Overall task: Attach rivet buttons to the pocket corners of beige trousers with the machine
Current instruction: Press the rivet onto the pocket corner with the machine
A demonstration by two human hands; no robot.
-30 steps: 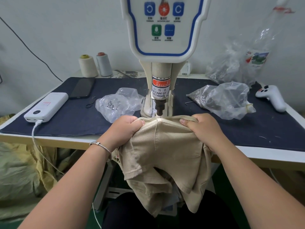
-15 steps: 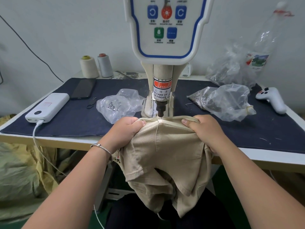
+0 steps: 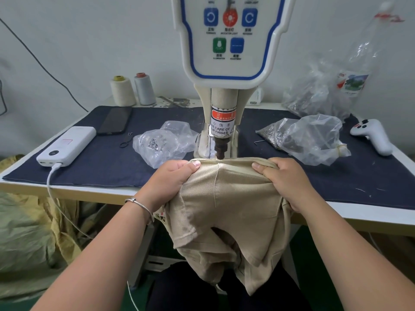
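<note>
Beige trousers (image 3: 226,205) hang over the table's front edge, their top edge stretched flat under the rivet machine (image 3: 226,63). The machine's dark punch tip (image 3: 220,151) stands just above the fabric edge, in line with a vertical seam. My left hand (image 3: 170,182) grips the trousers' edge left of the punch, thumb on top. My right hand (image 3: 285,180) grips the edge right of the punch, fingers curled over the fold. The die below the cloth is hidden.
A clear bag of metal rivet parts (image 3: 164,142) lies left of the machine, another bag (image 3: 307,138) to its right. On the dark mat (image 3: 112,167) lie a white power bank (image 3: 67,144), a phone (image 3: 115,120), thread cones (image 3: 122,90) and a white controller (image 3: 372,135).
The hands and trousers keep almost the same position under the punch. The camera has tilted slightly, so everything sits a little lower in the frame.
</note>
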